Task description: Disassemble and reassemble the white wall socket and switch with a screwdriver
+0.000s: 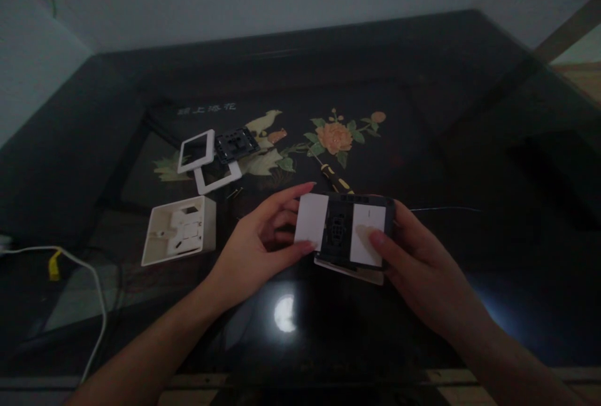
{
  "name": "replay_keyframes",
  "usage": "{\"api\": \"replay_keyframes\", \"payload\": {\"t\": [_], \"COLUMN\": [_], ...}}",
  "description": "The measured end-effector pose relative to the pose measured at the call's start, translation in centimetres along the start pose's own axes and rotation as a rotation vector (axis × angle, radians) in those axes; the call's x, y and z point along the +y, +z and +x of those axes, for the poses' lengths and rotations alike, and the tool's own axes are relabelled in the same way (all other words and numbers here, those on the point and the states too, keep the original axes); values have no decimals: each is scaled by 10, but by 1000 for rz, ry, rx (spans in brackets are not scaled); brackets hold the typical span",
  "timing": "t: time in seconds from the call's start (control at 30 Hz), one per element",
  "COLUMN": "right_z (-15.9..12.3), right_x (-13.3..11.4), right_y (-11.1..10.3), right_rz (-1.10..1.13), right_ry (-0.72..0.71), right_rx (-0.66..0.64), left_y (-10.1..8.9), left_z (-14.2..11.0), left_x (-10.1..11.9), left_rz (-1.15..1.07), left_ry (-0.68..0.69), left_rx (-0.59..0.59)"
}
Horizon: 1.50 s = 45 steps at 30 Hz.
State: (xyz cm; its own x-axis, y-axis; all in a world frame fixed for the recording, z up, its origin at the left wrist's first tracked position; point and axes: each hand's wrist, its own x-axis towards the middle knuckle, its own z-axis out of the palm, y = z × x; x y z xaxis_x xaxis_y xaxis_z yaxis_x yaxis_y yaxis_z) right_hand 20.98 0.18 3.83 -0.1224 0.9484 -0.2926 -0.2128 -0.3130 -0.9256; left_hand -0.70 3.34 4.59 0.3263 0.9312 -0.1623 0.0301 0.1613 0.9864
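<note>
A wall switch module (345, 230) with a dark body and white rocker keys is held over a dark glossy table (422, 161). My left hand (263, 240) pinches its left white rocker key (310, 221) between thumb and fingers. My right hand (417, 262) grips the module's right side, with the thumb lying on the right white key (369, 235). A white plate edge shows beneath the module.
A white back box (179, 229) lies open at the left. Behind it sit two white frames (197, 150) and a dark switch insert (236, 145). A screwdriver with a yellow-black handle (334, 175) lies behind the hands. A white cable (89, 281) runs along the left edge.
</note>
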Motion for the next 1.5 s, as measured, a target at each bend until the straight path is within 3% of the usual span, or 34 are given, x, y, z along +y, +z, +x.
{"api": "replay_keyframes", "payload": {"t": [0.27, 0.57, 0.93, 1.17, 1.33, 1.5], "right_z": [1, 4, 4, 3, 3, 1], "right_x": [0, -3, 3, 3, -2, -7], "right_y": [1, 0, -5, -3, 3, 10], "right_rz": [-77, -149, -153, -127, -150, -184], "right_ry": [-52, -100, -121, -106, -144, -156], "right_rx": [34, 48, 28, 31, 35, 32], "left_y": [-1, -11, -17, -17, -9, 0], "left_z": [-1, -2, 0, 0, -2, -7], "left_x": [-2, -5, -3, -1, -1, -2], "left_rz": [172, 695, 854, 852, 922, 1020], "left_ry": [81, 391, 439, 450, 602, 740], "left_rx": [-18, -146, -233, -107, 54, 97]}}
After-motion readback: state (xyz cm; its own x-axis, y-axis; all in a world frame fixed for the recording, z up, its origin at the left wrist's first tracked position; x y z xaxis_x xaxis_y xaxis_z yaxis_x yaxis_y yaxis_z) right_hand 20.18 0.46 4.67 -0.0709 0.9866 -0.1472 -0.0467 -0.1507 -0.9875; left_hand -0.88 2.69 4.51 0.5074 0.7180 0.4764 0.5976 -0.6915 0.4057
